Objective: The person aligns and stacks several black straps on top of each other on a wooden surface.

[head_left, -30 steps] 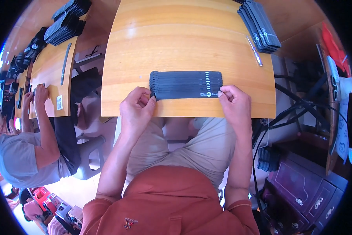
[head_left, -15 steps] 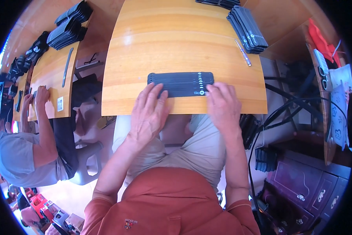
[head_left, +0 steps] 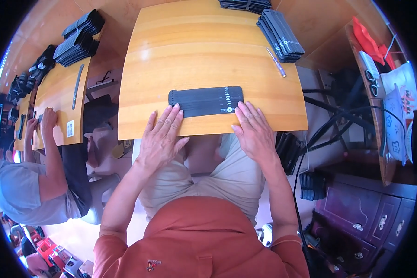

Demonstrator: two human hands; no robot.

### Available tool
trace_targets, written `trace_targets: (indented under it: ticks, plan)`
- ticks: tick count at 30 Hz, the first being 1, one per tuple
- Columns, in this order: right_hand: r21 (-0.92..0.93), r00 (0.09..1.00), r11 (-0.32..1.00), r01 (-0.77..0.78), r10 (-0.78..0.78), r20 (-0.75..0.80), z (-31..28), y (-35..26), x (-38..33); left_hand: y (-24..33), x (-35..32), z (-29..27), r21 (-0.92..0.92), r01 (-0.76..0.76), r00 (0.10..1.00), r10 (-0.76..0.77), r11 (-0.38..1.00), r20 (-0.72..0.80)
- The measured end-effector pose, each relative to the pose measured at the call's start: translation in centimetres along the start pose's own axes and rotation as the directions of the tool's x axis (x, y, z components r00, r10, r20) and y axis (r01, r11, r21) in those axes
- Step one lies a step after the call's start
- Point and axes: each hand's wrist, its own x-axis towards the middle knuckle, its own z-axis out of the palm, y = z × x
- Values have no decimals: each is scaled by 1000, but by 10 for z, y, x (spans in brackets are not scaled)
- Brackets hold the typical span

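A row of overlapping flat black cards (head_left: 205, 100) with small white marks lies near the front edge of a wooden table (head_left: 208, 51). My left hand (head_left: 162, 136) rests flat on the table edge, fingers spread, fingertips touching the row's near left side. My right hand (head_left: 254, 132) lies flat too, fingers apart, its fingertips at the row's near right corner. Neither hand holds anything.
A stack of black cards (head_left: 280, 34) sits at the table's back right, with a pen (head_left: 276, 62) beside it. Another person (head_left: 32, 171) works at a second table (head_left: 60, 102) on the left, bearing more black stacks (head_left: 76, 41). Cables and dark cabinets (head_left: 357, 217) fill the right.
My hands let go of the row's ends and moved to its near side, now lying flat with fingers spread. The view shifted slightly.
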Motion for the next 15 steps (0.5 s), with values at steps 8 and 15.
trace_targets:
  ticks: [8, 15]
  plan:
    - [-123, 1000, 992, -13, 13, 7, 14, -55, 15, 2, -4, 1, 37, 11, 1000, -10, 999, -12]
    - [22, 998, 999, 49, -50, 34, 21, -50, 15, -17, -16, -7, 48, 33, 999, -33, 998, -2]
